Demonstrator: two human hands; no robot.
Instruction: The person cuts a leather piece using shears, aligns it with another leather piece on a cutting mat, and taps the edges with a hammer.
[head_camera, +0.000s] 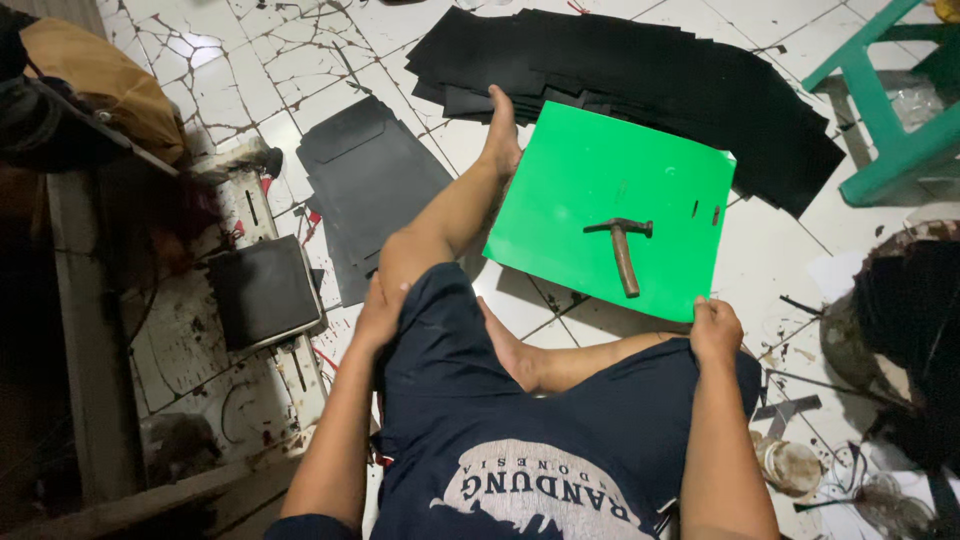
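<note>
I sit on a tiled floor with my legs out in front. My left hand (379, 317) rests on my left knee and grips the hem of my dark shorts (450, 370). My right hand (716, 331) lies closed on my right knee, at the near edge of a bright green sheet (580, 190). A small hammer (623, 249) with a wooden handle lies on the green sheet, untouched. My left foot (500, 135) reaches the sheet's far left corner. Beyond it spreads a pile of black sheets (640, 70).
More black sheets (370, 180) lie to the left of my leg. A stained white machine base with a black square plate (262, 290) stands at left. A green plastic stool (890, 120) is at the far right, with dark clutter and scraps (900, 330) beneath it.
</note>
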